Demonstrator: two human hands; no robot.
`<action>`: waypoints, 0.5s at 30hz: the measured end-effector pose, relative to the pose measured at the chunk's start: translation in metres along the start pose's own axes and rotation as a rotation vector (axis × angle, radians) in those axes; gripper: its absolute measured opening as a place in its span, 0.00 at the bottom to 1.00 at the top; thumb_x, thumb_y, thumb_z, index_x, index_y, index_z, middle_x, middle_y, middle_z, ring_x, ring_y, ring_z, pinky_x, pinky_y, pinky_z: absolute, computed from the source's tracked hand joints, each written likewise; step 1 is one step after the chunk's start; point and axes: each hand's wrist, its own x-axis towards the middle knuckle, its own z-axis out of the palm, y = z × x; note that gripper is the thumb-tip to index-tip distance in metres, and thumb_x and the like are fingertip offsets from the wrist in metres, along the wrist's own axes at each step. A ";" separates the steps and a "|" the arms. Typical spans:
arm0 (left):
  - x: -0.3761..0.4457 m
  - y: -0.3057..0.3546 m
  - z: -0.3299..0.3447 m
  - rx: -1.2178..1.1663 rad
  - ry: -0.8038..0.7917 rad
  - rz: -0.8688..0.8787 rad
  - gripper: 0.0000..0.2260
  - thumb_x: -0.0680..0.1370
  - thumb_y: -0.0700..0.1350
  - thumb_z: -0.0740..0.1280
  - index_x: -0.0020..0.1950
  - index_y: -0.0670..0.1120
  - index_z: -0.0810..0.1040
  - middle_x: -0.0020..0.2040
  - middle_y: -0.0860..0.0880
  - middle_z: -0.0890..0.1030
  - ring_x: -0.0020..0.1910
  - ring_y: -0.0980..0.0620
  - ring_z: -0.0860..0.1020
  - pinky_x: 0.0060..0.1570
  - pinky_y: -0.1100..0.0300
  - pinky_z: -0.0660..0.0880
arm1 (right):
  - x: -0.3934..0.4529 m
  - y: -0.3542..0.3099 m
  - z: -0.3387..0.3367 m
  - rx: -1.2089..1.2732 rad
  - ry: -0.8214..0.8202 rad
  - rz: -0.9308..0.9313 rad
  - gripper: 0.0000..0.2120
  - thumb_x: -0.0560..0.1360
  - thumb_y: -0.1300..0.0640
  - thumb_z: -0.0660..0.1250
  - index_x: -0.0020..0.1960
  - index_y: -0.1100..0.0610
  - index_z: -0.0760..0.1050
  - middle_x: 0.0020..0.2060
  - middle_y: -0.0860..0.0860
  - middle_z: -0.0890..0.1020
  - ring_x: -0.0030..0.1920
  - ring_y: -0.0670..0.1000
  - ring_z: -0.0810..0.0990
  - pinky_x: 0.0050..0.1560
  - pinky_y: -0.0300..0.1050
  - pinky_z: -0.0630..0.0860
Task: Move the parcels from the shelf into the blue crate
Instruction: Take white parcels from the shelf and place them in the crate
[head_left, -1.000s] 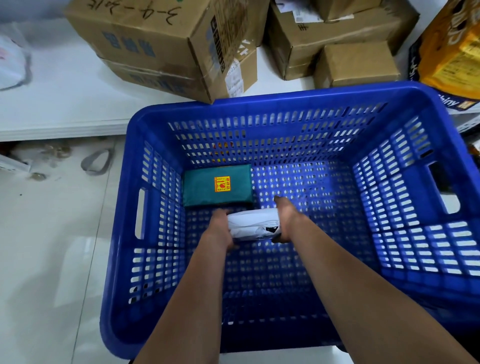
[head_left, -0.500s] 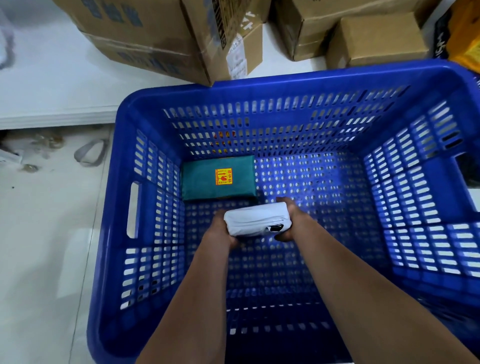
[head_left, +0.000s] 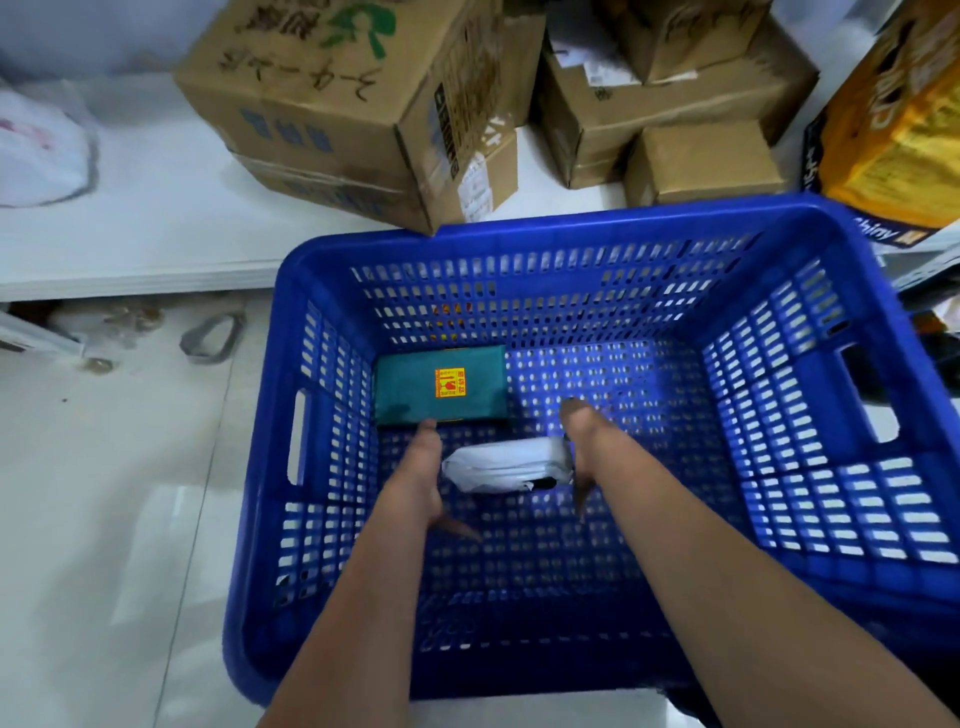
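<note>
Inside the blue crate (head_left: 524, 249), on its slotted floor, lies a white parcel (head_left: 506, 463), just nearer than a green parcel (head_left: 440, 384) that sits in the far-left corner and bears a yellow-and-red sticker. Left hand (head_left: 423, 467) is to the left of the white parcel, fingers straight and thumb spread, slightly apart from it and holding nothing. Right hand (head_left: 584, 447) is at the parcel's right end, fingers straight and pointing away; whether it touches the wrapping cannot be told. Beyond the crate, a white shelf (head_left: 171, 228) carries stacked cardboard boxes (head_left: 353, 109), a small brown box (head_left: 701, 163) and an orange box (head_left: 893, 124) at far right.
</note>
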 end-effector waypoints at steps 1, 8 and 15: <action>-0.007 0.001 0.006 0.033 0.029 0.067 0.37 0.75 0.72 0.52 0.72 0.46 0.68 0.70 0.40 0.71 0.65 0.35 0.72 0.52 0.31 0.70 | -0.005 0.000 0.005 0.009 0.004 0.001 0.18 0.84 0.56 0.50 0.68 0.64 0.68 0.49 0.55 0.72 0.50 0.54 0.71 0.47 0.47 0.72; -0.037 -0.017 0.030 0.501 0.351 0.571 0.20 0.84 0.52 0.53 0.63 0.39 0.76 0.62 0.36 0.78 0.62 0.37 0.75 0.56 0.53 0.70 | -0.012 0.026 0.036 -0.518 0.353 -0.176 0.30 0.82 0.43 0.41 0.68 0.60 0.70 0.67 0.62 0.73 0.68 0.62 0.71 0.72 0.68 0.56; -0.008 -0.034 0.039 0.556 0.416 0.567 0.23 0.84 0.52 0.50 0.60 0.39 0.78 0.60 0.36 0.79 0.60 0.37 0.76 0.56 0.51 0.72 | -0.001 0.044 0.037 -0.511 0.447 -0.255 0.27 0.84 0.44 0.44 0.61 0.61 0.75 0.54 0.60 0.81 0.52 0.61 0.80 0.44 0.50 0.74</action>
